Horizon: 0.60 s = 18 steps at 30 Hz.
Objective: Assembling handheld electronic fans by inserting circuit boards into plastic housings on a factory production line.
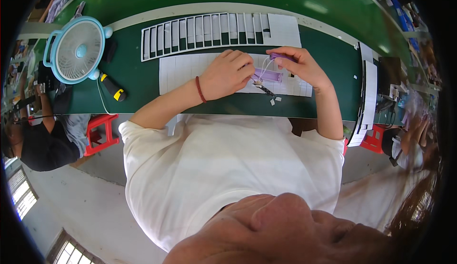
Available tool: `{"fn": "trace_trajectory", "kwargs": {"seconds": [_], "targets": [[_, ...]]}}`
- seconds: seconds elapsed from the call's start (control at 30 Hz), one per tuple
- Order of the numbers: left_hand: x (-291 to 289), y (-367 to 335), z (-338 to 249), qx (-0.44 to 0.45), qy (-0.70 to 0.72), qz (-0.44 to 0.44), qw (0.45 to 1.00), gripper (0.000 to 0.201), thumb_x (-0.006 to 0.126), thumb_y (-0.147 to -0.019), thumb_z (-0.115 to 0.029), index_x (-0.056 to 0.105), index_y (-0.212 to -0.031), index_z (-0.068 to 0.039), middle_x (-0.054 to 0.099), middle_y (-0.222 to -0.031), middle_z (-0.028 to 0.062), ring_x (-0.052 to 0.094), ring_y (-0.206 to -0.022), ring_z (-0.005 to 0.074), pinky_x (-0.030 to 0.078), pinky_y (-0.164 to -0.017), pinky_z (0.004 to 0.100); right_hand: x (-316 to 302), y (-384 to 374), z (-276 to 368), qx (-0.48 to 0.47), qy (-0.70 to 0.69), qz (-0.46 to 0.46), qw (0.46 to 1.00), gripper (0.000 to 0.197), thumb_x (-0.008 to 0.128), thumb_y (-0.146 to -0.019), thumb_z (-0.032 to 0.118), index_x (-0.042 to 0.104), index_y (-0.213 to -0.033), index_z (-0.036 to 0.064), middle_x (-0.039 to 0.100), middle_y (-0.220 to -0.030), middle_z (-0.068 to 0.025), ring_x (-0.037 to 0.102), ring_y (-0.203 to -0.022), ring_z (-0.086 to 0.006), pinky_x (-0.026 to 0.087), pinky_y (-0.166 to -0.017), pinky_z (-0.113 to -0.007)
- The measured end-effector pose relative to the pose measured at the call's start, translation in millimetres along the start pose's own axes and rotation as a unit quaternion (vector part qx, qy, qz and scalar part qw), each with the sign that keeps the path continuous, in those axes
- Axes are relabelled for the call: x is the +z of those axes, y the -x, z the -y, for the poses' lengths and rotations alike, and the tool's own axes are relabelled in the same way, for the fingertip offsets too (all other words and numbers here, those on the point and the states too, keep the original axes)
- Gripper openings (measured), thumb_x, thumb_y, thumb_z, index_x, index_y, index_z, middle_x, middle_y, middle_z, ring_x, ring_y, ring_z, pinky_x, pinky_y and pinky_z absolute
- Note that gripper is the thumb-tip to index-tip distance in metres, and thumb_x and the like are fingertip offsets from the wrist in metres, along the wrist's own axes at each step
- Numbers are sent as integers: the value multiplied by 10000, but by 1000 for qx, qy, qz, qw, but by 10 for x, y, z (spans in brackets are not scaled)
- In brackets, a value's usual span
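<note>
Seated at a long green workbench (143, 80), seen from above. Left hand (227, 73), a red cord bracelet (200, 89) at its wrist, lies curled on a white sheet of peel-off labels (183, 71); its fingertips (248, 72) are drawn together over the left end of a flat purple plastic rectangular piece (269, 76), though whether they pinch it or the thin white wires (263, 66) there cannot be told. Right hand (300, 64) is raised just beyond and right of that piece, thumb and fingers closed on a second small purple plastic piece (281, 55), held level. The white wires run between the two purple parts. The flat purple piece rests on the label sheet between both hands, touching the left fingertips, just below the right. A small dark metal tool (264, 90) lies just near of it, with two small white scraps (274, 100) beside. Farther off, a white backing sheet with emptied label slots (204, 30). Far left, a light-blue round desk fan (76, 49) and a black-and-yellow handled tool (113, 88).
</note>
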<state>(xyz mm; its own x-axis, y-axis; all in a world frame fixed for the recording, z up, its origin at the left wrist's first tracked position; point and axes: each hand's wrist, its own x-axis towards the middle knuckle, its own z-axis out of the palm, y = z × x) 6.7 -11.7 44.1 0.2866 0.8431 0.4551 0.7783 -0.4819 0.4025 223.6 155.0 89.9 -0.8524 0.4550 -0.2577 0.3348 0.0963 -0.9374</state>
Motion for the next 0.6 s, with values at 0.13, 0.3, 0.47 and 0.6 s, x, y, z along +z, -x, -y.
{"fn": "trace_trajectory", "kwargs": {"seconds": [0.13, 0.3, 0.47, 0.6], "targets": [[-22, -25, -79, 16, -18, 7, 1000, 336, 781, -738, -78, 668, -1047, -144, 576, -1064, 73, 610, -936, 280, 537, -824, 403, 1, -39, -78, 3, -27, 32, 999, 257, 703, -981, 152, 739, -1211, 44, 719, -982, -3, 621, -852, -77, 500, -750, -231], [54, -12, -49, 42, -22, -16, 999, 221, 715, -780, -94, 662, -994, -114, 587, -1171, 72, 618, -1077, 273, 538, -876, 394, 55, -69, -123, -33, 31, 59, 997, 240, 704, -988, 165, 735, -1179, 24, 733, -1015, -37, 654, -875, -109, 528, -813, -251], [126, 8, 6, 68, -47, -65, 994, 261, 770, -694, -81, 646, -921, -113, 611, -1209, 73, 613, -1156, 302, 539, -886, 400, 234, 73, -149, -77, 44, -63, 994, 213, 717, -976, 152, 718, -1136, 13, 734, -1069, -73, 675, -888, -146, 542, -788, -280], [159, 15, 10, 30, -36, -73, 996, 246, 770, -690, -70, 630, -887, -115, 620, -1252, 59, 607, -1185, 292, 531, -895, 414, 366, 206, -86, -155, 226, -154, 949, 243, 782, -887, 79, 686, -1104, 28, 698, -987, -114, 677, -819, -266, 552, -735, -338]]}}
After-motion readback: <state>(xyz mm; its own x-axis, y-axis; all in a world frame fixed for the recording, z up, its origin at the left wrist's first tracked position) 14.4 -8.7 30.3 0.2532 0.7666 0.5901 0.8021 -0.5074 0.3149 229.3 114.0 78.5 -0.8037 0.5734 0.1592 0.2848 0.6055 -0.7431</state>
